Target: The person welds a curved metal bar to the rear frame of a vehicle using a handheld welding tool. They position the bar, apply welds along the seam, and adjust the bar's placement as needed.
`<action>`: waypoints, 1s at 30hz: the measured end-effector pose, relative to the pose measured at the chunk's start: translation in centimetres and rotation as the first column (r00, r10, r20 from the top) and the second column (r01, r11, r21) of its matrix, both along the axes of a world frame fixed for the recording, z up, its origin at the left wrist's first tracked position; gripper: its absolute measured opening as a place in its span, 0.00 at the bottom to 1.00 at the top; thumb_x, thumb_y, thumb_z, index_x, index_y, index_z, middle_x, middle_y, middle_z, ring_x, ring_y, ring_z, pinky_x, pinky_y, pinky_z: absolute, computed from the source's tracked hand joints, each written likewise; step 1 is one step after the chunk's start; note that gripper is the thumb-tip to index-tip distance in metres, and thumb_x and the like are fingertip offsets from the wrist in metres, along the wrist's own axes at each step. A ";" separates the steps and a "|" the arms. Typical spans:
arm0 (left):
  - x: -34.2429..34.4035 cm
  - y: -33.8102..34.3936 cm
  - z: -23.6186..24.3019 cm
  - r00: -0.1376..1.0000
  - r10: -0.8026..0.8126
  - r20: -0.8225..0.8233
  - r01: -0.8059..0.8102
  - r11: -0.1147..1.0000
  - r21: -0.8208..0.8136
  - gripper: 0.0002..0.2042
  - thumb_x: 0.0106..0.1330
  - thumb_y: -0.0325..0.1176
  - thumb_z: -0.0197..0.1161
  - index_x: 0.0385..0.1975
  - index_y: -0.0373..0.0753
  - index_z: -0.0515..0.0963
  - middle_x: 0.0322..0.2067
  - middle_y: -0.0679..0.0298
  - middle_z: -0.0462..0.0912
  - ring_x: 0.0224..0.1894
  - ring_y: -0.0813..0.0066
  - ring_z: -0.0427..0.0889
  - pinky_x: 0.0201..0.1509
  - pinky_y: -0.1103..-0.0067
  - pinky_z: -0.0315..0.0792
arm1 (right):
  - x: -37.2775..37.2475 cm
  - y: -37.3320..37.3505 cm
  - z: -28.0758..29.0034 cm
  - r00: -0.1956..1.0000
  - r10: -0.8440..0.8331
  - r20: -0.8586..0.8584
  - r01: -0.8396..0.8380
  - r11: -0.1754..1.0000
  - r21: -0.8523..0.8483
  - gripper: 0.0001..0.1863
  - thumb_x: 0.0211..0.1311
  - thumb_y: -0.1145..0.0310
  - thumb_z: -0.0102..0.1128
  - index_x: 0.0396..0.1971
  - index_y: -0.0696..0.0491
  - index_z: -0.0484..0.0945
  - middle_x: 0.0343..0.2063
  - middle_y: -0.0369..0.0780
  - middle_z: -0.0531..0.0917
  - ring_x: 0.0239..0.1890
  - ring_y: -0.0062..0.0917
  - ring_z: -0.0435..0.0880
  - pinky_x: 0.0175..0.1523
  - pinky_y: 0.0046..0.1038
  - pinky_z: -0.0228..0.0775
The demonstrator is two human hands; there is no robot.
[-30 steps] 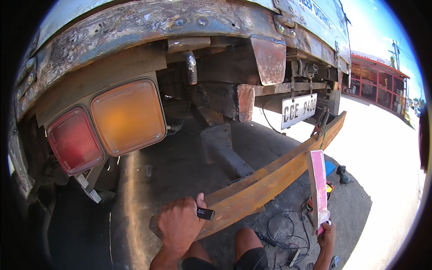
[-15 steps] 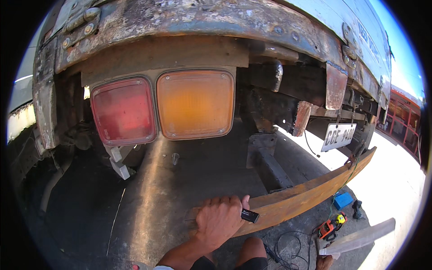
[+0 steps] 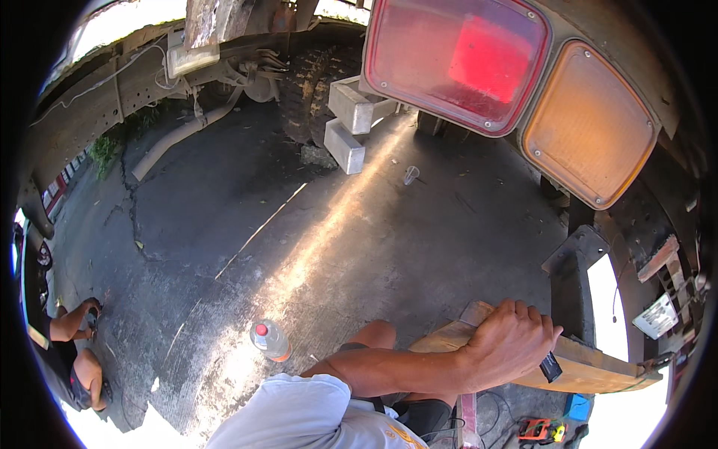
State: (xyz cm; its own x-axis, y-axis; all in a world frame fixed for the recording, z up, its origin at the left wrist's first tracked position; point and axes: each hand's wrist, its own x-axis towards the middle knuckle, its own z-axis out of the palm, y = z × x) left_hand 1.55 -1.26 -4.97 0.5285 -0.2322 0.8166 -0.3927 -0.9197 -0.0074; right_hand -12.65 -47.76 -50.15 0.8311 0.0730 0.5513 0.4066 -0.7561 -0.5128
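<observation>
My left hand (image 3: 508, 337) is closed around a small black object (image 3: 550, 367) and rests on the end of a long, rusty-brown steel beam (image 3: 591, 365) at the lower right. My left forearm reaches across the bottom of the view. My right hand is out of sight. A narrow pink-faced strip (image 3: 467, 419) shows below the beam, partly hidden. Above are a red tail lamp (image 3: 456, 63) and an amber lamp (image 3: 583, 127) on the vehicle's rear, with pale metal blocks (image 3: 345, 142) beside them.
A co-worker (image 3: 78, 359) crouches at the far left. A bottle (image 3: 269, 340) stands on the concrete. A tyre (image 3: 303, 97) and hanging pipe (image 3: 179, 138) are under the chassis. An orange-yellow tool (image 3: 535, 430), blue box (image 3: 577, 406) and cables lie at the lower right.
My view has swung left, bringing the co-worker, bottle and tyre into sight. My left hand stays on the beam with the black object. My right hand, earlier holding the pink-faced strip, has left view.
</observation>
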 end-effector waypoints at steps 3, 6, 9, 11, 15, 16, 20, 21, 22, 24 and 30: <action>0.4 0.0 -0.2 0.999 -0.025 0.041 0.026 0.999 -0.029 0.24 0.78 0.47 0.63 0.16 0.43 0.78 0.11 0.71 0.69 0.16 0.76 0.69 0.25 0.73 0.62 | 3.4 0.5 2.2 0.639 -0.096 -0.763 0.660 0.577 0.480 0.12 0.75 0.52 0.65 0.44 0.45 0.80 0.30 0.37 0.80 0.23 0.21 0.76 0.27 0.26 0.69; 0.4 0.0 -0.4 0.998 -0.033 0.054 0.035 0.999 -0.035 0.25 0.78 0.47 0.63 0.15 0.43 0.77 0.11 0.73 0.66 0.17 0.78 0.68 0.26 0.74 0.61 | 7.0 1.7 5.9 0.589 -0.131 -0.797 0.721 0.530 0.446 0.17 0.76 0.51 0.66 0.50 0.47 0.77 0.33 0.39 0.80 0.24 0.24 0.78 0.27 0.27 0.72; 0.4 -0.1 -0.5 0.999 -0.036 0.033 0.037 0.999 -0.032 0.25 0.78 0.48 0.63 0.15 0.44 0.77 0.11 0.74 0.65 0.17 0.79 0.67 0.25 0.74 0.60 | 8.8 3.5 8.8 0.560 -0.160 -0.813 0.752 0.511 0.417 0.22 0.76 0.50 0.66 0.56 0.49 0.74 0.36 0.41 0.79 0.25 0.27 0.80 0.28 0.28 0.76; 0.3 0.0 -0.4 0.999 -0.037 0.029 0.038 0.999 -0.027 0.25 0.78 0.48 0.64 0.15 0.44 0.77 0.11 0.73 0.65 0.17 0.79 0.66 0.25 0.74 0.59 | 8.9 4.2 9.6 0.527 -0.166 -0.833 0.782 0.478 0.400 0.26 0.76 0.49 0.66 0.60 0.51 0.72 0.39 0.43 0.78 0.25 0.29 0.81 0.28 0.29 0.78; 0.3 0.4 -0.1 0.997 -0.036 0.069 0.037 0.999 -0.010 0.26 0.78 0.49 0.64 0.15 0.44 0.77 0.11 0.72 0.67 0.16 0.80 0.66 0.24 0.74 0.59 | 7.6 4.3 7.8 0.430 -0.214 -0.877 0.865 0.376 0.332 0.33 0.77 0.47 0.67 0.68 0.54 0.68 0.43 0.46 0.77 0.26 0.33 0.84 0.28 0.31 0.83; 0.4 0.4 0.0 0.996 -0.042 0.084 0.042 0.999 -0.006 0.26 0.78 0.50 0.65 0.14 0.44 0.77 0.10 0.72 0.67 0.16 0.80 0.66 0.24 0.74 0.59 | 7.2 4.1 7.2 0.424 -0.227 -0.877 0.874 0.355 0.331 0.35 0.77 0.47 0.67 0.70 0.55 0.66 0.44 0.46 0.77 0.26 0.34 0.85 0.28 0.31 0.84; 0.5 0.6 0.2 0.994 -0.040 0.106 0.040 0.999 0.002 0.26 0.77 0.50 0.65 0.14 0.45 0.76 0.09 0.72 0.67 0.15 0.80 0.67 0.23 0.75 0.60 | 7.3 3.6 7.4 0.690 -0.294 -0.661 0.721 0.361 0.592 0.32 0.74 0.47 0.70 0.65 0.52 0.74 0.42 0.46 0.85 0.26 0.33 0.86 0.24 0.29 0.79; 0.5 0.6 0.2 0.993 -0.040 0.108 0.040 0.999 0.002 0.26 0.77 0.50 0.65 0.13 0.46 0.76 0.09 0.72 0.67 0.14 0.80 0.67 0.23 0.75 0.60 | 7.5 3.8 8.9 0.721 -0.399 -0.567 0.692 0.377 0.615 0.30 0.75 0.48 0.69 0.65 0.52 0.76 0.43 0.44 0.85 0.27 0.30 0.86 0.26 0.27 0.79; 0.4 0.7 0.2 0.994 -0.042 0.104 0.043 0.999 0.000 0.26 0.77 0.49 0.66 0.13 0.46 0.75 0.09 0.72 0.67 0.14 0.79 0.68 0.22 0.75 0.61 | 8.0 4.1 11.1 0.739 -0.492 -0.459 0.661 0.400 0.635 0.28 0.77 0.50 0.67 0.65 0.53 0.77 0.44 0.43 0.86 0.28 0.28 0.86 0.29 0.25 0.79; 0.4 0.8 0.2 0.995 -0.043 0.091 0.043 0.999 0.002 0.26 0.77 0.49 0.66 0.13 0.46 0.75 0.10 0.71 0.68 0.15 0.79 0.68 0.22 0.75 0.60 | 8.9 5.5 17.1 0.752 -0.613 -0.244 0.625 0.544 0.560 0.26 0.81 0.53 0.63 0.68 0.55 0.76 0.49 0.42 0.87 0.35 0.26 0.88 0.35 0.23 0.79; 0.3 0.8 0.8 0.997 -0.034 0.065 0.033 0.999 0.020 0.24 0.75 0.49 0.67 0.15 0.47 0.74 0.12 0.71 0.72 0.16 0.78 0.73 0.22 0.74 0.63 | 9.7 14.8 33.6 0.758 -0.598 0.260 0.409 0.746 0.525 0.21 0.87 0.64 0.53 0.68 0.63 0.73 0.60 0.49 0.83 0.58 0.32 0.84 0.62 0.33 0.80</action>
